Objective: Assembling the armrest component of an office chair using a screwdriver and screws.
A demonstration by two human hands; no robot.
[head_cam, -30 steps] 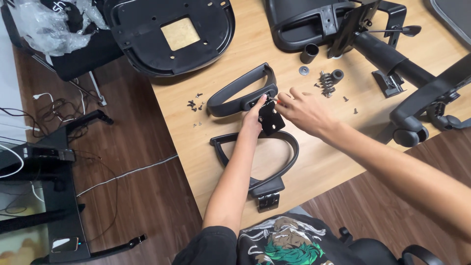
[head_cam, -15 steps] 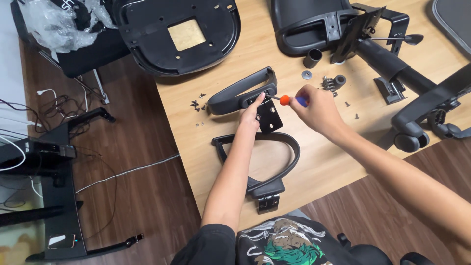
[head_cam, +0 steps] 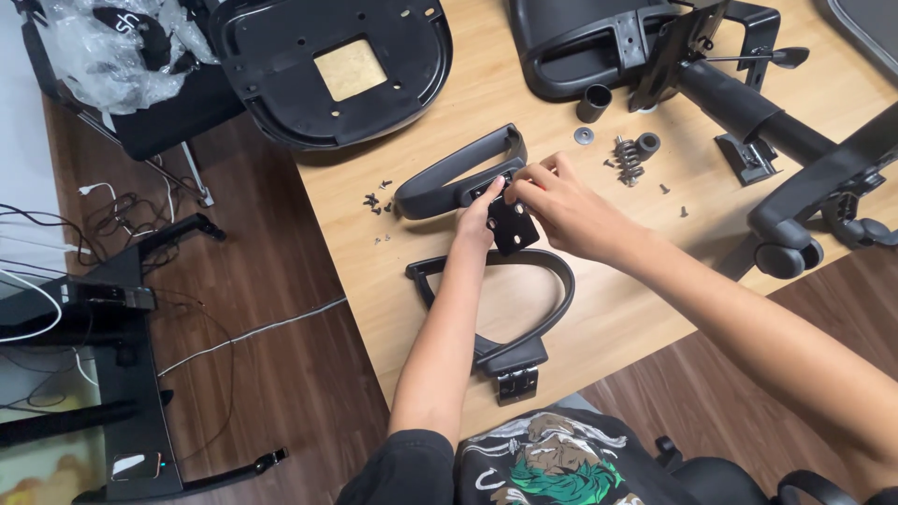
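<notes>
Matt black plastic armrest (head_cam: 458, 173) and dull metal bracket (head_cam: 513, 224) lie on smooth pale wood table (head_cam: 636, 290).

One view only, from the camera on my head, looking steeply down and slightly forward over my own forearms onto the light wooden tabletop (head_cam: 599, 309). It sits close: my left hand (head_cam: 479, 217) and right hand (head_cam: 561, 204) fall near frame centre. The dark wood-plank floor (head_cam: 271, 365) fills the left side, my printed black shirt (head_cam: 552, 463) the bottom edge.
</notes>
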